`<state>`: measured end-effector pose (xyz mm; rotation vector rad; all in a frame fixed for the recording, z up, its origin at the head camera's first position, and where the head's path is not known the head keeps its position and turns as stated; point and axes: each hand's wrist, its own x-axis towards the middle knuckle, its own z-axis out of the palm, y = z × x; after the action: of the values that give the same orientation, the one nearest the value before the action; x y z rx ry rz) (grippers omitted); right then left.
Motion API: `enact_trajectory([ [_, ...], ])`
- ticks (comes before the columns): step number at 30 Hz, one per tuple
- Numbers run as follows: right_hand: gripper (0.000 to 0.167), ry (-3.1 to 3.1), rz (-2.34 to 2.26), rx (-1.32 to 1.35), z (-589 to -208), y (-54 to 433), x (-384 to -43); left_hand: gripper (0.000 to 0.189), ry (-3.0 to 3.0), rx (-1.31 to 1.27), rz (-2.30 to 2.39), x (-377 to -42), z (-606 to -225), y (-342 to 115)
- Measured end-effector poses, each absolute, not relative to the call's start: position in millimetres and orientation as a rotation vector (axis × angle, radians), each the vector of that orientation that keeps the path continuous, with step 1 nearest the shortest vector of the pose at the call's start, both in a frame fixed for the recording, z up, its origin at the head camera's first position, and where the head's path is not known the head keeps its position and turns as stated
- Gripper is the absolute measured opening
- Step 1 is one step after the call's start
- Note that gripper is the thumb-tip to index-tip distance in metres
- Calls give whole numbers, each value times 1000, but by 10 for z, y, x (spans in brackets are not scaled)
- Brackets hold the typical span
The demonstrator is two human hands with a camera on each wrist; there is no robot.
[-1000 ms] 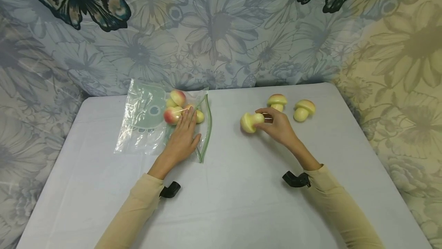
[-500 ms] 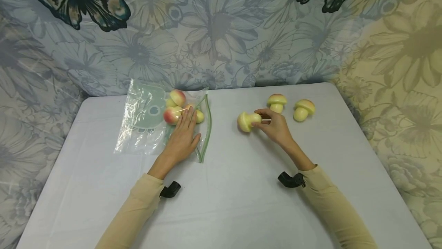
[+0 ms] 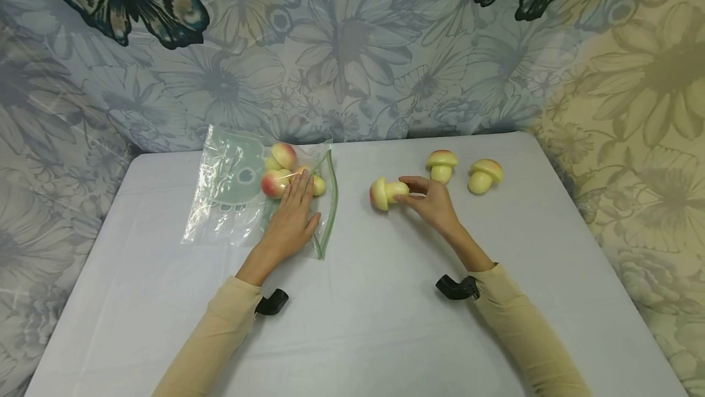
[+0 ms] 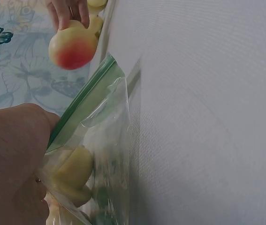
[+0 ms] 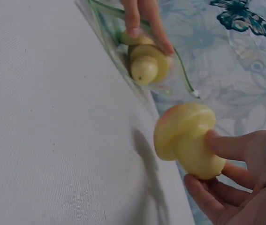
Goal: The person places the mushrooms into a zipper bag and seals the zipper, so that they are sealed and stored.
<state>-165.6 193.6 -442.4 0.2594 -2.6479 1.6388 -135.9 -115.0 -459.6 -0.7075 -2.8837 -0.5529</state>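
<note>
My right hand (image 3: 432,204) pinches a toy mushroom (image 3: 380,194) by its stem, cap pointing left. In the right wrist view, the thumb and fingertips hold the pale yellow mushroom (image 5: 184,140) off the tabletop. My left hand (image 3: 289,216) lies with straight fingers on a clear zip bag (image 3: 231,226) with a green-edged mouth facing right. Several toy mushrooms (image 3: 274,184) with red-blushed caps lie inside the bag, partly hidden under the left hand. The left wrist view shows the bag's green zip edge (image 4: 83,101) standing open beside that hand.
Two more toy mushrooms, one upright (image 3: 442,164) and one tilted (image 3: 484,175), are on the white table (image 3: 363,323) behind the right hand. A patterned cloth (image 3: 352,48) with butterflies hangs behind the table. Black wrist cameras (image 3: 272,303) jut from both sleeves.
The right hand has carried its mushroom a short way left, closer to the bag's mouth, and the cap has turned further left. The left hand and bag have stayed put.
</note>
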Motion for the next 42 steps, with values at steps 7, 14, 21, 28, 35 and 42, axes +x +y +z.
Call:
enact_trajectory([
  [7,40,-2644,1656,235,-4458,1849,-1650,75,-2874,-711,-549,-1360,-4595,-1150],
  [14,42,-2679,1728,177,-4487,1725,-1613,73,-2875,-706,-546,-1349,-4572,-1155],
  [21,42,-2676,1758,173,-4498,1557,-1617,74,-2882,-701,-545,-1344,-4554,-1151],
  [28,40,-2637,1785,180,-4518,1403,-1612,75,-2928,-690,-550,-1352,-4562,-1143],
  [35,39,-2619,1787,226,-4533,1287,-1617,79,-2929,-696,-553,-1355,-4566,-1149],
  [42,39,-2627,1810,249,-4570,1183,-1617,88,-2943,-714,-565,-1363,-4579,-1167],
])
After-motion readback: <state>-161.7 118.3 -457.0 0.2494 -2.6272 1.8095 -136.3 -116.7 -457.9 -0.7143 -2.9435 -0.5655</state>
